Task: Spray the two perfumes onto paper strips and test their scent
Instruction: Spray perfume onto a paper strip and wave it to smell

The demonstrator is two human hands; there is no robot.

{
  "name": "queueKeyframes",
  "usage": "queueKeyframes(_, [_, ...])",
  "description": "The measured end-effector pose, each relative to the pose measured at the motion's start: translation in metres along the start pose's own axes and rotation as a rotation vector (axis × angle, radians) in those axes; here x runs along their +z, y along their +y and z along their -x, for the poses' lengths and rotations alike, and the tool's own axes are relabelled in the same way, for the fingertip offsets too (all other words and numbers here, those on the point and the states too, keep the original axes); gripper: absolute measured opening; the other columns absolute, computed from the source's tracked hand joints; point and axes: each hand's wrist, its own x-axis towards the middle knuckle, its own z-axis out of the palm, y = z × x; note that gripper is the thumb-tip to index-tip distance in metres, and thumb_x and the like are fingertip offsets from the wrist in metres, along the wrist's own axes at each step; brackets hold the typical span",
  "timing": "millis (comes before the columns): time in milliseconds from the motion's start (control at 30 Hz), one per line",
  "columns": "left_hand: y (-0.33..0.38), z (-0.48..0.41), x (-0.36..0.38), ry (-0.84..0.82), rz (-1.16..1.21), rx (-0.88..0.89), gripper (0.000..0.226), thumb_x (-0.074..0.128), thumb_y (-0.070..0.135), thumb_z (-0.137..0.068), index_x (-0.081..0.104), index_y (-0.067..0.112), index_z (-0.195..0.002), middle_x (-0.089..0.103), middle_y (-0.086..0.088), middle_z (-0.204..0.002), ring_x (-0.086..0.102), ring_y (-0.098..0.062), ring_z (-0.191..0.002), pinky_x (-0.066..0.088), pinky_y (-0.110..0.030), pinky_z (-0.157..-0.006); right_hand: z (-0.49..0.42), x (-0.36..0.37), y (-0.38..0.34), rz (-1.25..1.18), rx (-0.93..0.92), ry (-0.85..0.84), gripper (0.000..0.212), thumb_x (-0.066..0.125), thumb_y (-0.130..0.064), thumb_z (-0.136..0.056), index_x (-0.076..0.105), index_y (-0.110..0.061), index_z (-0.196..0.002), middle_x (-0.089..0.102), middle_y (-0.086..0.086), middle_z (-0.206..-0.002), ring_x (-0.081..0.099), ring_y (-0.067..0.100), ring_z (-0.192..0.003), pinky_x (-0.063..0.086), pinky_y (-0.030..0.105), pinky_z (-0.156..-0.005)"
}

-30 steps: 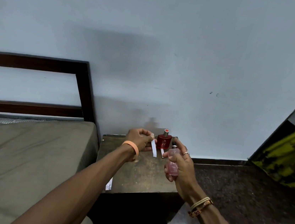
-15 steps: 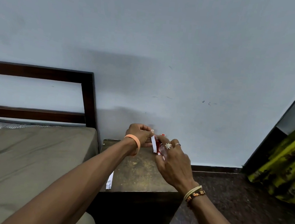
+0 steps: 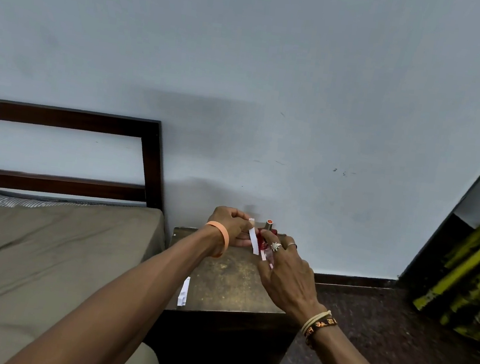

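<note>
My left hand [image 3: 231, 226] pinches a white paper strip [image 3: 253, 239] upright above the back of the small dark table [image 3: 229, 283]. My right hand [image 3: 286, 270] is closed around a small clear pink perfume bottle [image 3: 267, 255], mostly hidden by the fingers and held right against the strip. Just behind both hands, near the wall, stands a red perfume bottle [image 3: 265, 235] with a silver and red top. A second white paper strip [image 3: 184, 291] lies at the table's left edge.
A bed with a tan cover [image 3: 43, 248] and a dark wooden headboard [image 3: 151, 158] adjoins the table on the left. The pale wall rises directly behind. To the right are dark floor [image 3: 395, 337] and a yellow-green object [image 3: 468, 279].
My right hand has carried the pink bottle up and forward from above the table's middle to the strip in my left hand. The view has tilted upward a little.
</note>
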Motion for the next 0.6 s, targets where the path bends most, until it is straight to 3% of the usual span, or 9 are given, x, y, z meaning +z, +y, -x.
queueKeyframes(233, [-0.004, 0.003, 0.000, -0.049, -0.019, -0.019, 0.009, 0.065, -0.003, -0.085, 0.060, 0.003, -0.081, 0.067, -0.017, -0.075, 0.069, -0.025, -0.063, 0.060, -0.035, -0.055, -0.006, 0.007, -0.006, 0.031, -0.023, 0.018, 0.031, 0.042, -0.048, -0.097, 0.040, -0.041, -0.127, 0.056, 0.001, -0.115, 0.065, 0.035, -0.071, 0.056, 0.046, -0.061])
queueKeyframes(400, [-0.005, 0.005, -0.006, -0.076, -0.022, -0.025, 0.007, 0.065, -0.003, -0.085, 0.060, 0.001, -0.088, 0.069, -0.019, -0.079, 0.071, -0.023, -0.062, 0.059, -0.033, -0.054, -0.004, 0.006, -0.009, -0.015, -0.018, 0.018, 0.033, 0.042, -0.048, -0.098, 0.036, -0.044, -0.131, 0.054, 0.003, -0.115, 0.065, 0.034, -0.070, 0.057, 0.046, -0.061])
queueKeyframes(600, [-0.005, 0.005, -0.010, -0.074, -0.028, -0.041, 0.006, 0.064, -0.003, -0.086, 0.062, 0.001, -0.090, 0.069, -0.018, -0.081, 0.070, -0.024, -0.065, 0.057, -0.030, -0.051, -0.013, 0.002, -0.014, 0.010, -0.020, -0.023, 0.035, 0.046, -0.039, -0.097, 0.041, -0.033, -0.131, 0.055, 0.006, -0.114, 0.064, 0.039, -0.074, 0.056, 0.047, -0.066])
